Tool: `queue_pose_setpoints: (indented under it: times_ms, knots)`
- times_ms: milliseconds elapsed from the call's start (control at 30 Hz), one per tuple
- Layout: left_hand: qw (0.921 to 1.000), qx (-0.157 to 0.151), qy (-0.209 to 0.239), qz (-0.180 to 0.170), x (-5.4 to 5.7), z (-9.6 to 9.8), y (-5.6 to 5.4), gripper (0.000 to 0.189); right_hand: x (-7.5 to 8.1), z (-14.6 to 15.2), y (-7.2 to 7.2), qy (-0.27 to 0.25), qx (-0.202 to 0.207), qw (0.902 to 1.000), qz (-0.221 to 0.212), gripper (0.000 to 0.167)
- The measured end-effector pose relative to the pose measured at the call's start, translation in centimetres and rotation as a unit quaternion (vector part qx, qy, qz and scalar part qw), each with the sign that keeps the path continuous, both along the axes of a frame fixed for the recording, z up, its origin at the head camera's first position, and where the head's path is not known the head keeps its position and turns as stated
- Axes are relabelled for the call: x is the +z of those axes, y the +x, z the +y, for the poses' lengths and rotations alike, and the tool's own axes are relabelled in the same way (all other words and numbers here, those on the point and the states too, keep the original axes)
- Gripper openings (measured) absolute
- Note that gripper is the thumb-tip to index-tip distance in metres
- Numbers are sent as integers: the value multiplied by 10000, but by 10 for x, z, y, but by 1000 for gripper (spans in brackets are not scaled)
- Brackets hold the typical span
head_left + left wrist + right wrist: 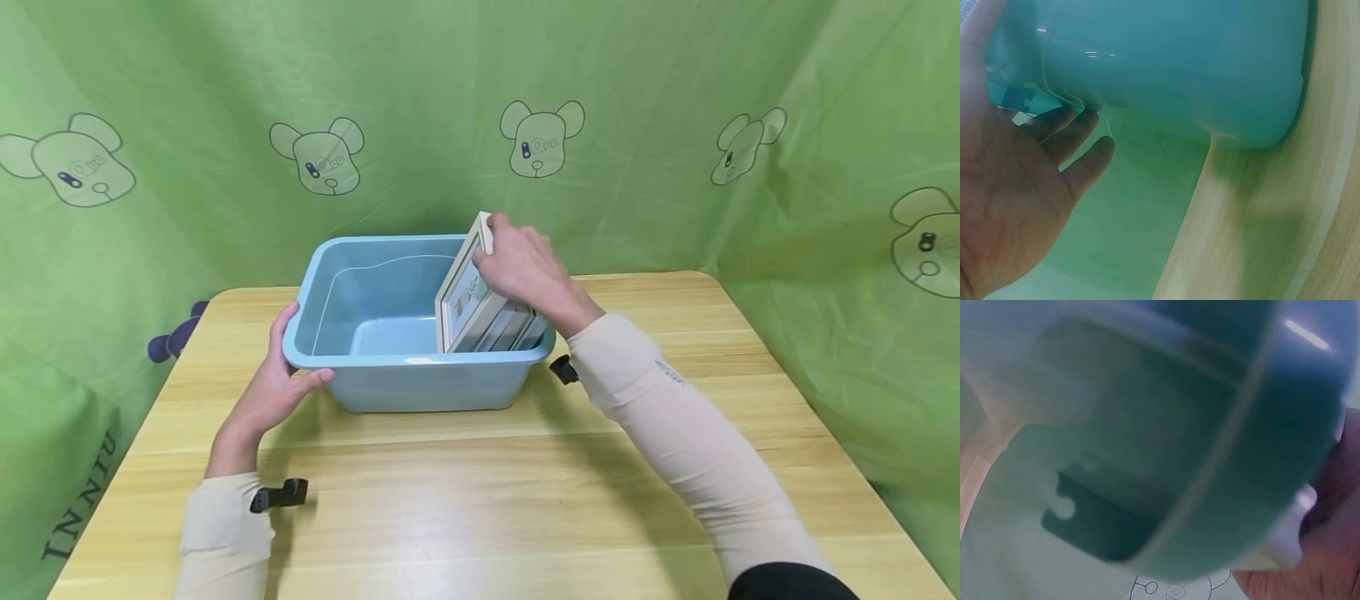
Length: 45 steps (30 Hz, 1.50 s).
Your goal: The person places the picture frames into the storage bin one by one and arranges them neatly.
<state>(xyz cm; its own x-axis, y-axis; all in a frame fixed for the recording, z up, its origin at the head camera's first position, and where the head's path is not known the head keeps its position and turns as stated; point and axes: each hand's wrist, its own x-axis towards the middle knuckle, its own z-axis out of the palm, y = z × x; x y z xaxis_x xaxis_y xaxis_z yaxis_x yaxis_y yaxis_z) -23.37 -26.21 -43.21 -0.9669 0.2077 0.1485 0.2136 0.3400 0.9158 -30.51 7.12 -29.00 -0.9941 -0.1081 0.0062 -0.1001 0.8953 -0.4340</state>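
Observation:
A light blue plastic tub (420, 383) stands on the table. At its left front corner my left hand (273, 383) steadies it, thumb along the front below the rim and fingers along the left side. In the left wrist view, the fingers (1079, 140) are spread and fairly straight beside the tub wall (1166, 69). My right hand (525, 262) pinches the upper edge of a white-edged picture frame (465, 292), which leans inside the tub's right end. More similar frames (513, 325) lean behind it, partly hidden by the hand and rim.
The wooden table (450, 500) extends in front of the tub and to both sides. A green curtain (420, 67) with bear-head drawings hangs close behind. A dark purple object (178, 336) shows beyond the table's left edge.

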Motion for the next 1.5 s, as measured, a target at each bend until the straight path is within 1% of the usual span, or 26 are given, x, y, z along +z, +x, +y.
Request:
queue_pose_setpoints:
  times_ms: [133,600,867,1067,1400,1500]
  knots:
    - [10000,-13,0,4,0,0,0,103,-2,-1,-1,312,56,9995,75,64]
    - [10000,-27,-10,3,0,1,-1,104,-11,-3,-5,962,130,9949,290,57]
    - [10000,-18,27,-5,0,0,-1,103,-14,-5,-6,1139,176,9924,441,57]
    - [10000,-28,34,-8,0,0,-1,103,-15,-7,-6,1172,263,9911,581,58]
    - [10000,-19,2,-41,2,0,-1,104,-17,-10,-5,1332,325,9886,615,60]
    - [10000,-9,-6,-34,0,-2,-1,103,-18,-12,-6,1425,329,9873,622,60]
